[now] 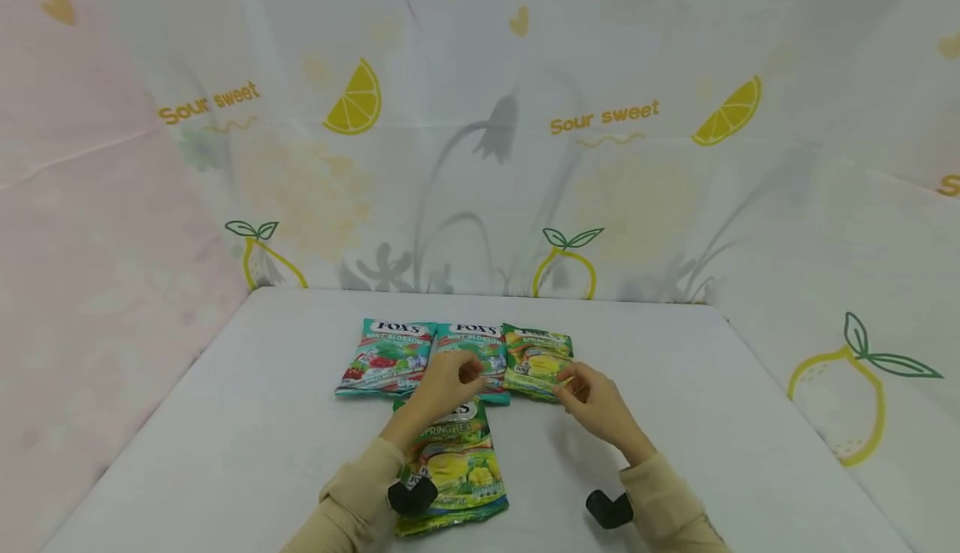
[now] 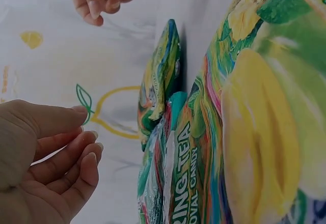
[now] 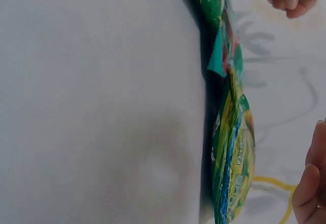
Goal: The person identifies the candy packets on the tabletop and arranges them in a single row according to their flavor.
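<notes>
Four candy bags would be several; they lie flat on the white table in the head view. Two teal Fox's Mint Blossom candy bags, the left one (image 1: 386, 361) and the middle one (image 1: 493, 365), lie in the back row. Beside them on the right is a green and yellow Spring Tea candy bag (image 1: 536, 357). A second Spring Tea bag (image 1: 453, 474) lies nearer me. My left hand (image 1: 448, 384) hovers over the middle bag, fingers loosely curled around nothing. My right hand (image 1: 596, 403) is by the right bag's lower corner, fingers loosely bent, apart from it in the right wrist view.
The white table (image 1: 247, 436) reaches back to a hanging cloth (image 1: 450, 186) printed with lemons and words. A black wrist piece (image 1: 412, 496) on the left sleeve overlaps the near bag in the head view.
</notes>
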{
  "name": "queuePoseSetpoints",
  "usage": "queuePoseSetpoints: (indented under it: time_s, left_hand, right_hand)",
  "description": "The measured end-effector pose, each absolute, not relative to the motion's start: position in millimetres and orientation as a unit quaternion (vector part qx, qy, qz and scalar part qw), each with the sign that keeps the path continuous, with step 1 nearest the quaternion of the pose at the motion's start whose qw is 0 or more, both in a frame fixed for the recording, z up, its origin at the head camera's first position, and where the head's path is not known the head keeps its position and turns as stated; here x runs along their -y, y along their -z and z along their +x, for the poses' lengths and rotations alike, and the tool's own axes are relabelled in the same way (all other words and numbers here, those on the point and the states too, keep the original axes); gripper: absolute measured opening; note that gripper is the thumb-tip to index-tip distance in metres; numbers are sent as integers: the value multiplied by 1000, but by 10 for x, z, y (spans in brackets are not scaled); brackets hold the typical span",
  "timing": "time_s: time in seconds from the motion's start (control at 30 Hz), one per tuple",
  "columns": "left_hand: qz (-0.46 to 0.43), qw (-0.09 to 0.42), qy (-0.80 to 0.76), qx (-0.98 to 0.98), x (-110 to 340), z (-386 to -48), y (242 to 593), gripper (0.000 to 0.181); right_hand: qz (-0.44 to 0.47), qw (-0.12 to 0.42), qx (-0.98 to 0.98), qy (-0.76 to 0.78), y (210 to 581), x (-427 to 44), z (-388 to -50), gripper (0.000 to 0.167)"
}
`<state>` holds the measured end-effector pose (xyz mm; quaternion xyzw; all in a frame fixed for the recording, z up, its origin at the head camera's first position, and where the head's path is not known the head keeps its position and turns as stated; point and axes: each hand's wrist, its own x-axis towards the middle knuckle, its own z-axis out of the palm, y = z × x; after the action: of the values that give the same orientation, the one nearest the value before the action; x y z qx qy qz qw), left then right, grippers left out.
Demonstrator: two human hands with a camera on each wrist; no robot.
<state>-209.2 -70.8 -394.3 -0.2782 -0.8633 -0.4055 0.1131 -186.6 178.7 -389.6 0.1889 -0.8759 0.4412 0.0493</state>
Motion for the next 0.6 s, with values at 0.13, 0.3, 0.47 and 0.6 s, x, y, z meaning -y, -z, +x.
queuePoseSetpoints:
  time_s: [0.13,0.3,0.47,0.6]
  left_hand:
    - [-282,116,414,857,775,-2021,3954,9]
    - [-286,117,423,852,845,-1928,3968,7]
    - [-274,117,434,850,880,-1825,3970,7]
    - [-269,124,430,853,915,-1767,3989,6]
  right_hand:
    - [206,51,872,-441,3893,-1750,-1811,14]
    - [223,47,868,-441,3899,-1700,-1743,12]
    - [247,43,858,-448,3889,-1659,-1674,11]
    - [261,36,850,-457,3896,-1626,-1634,12]
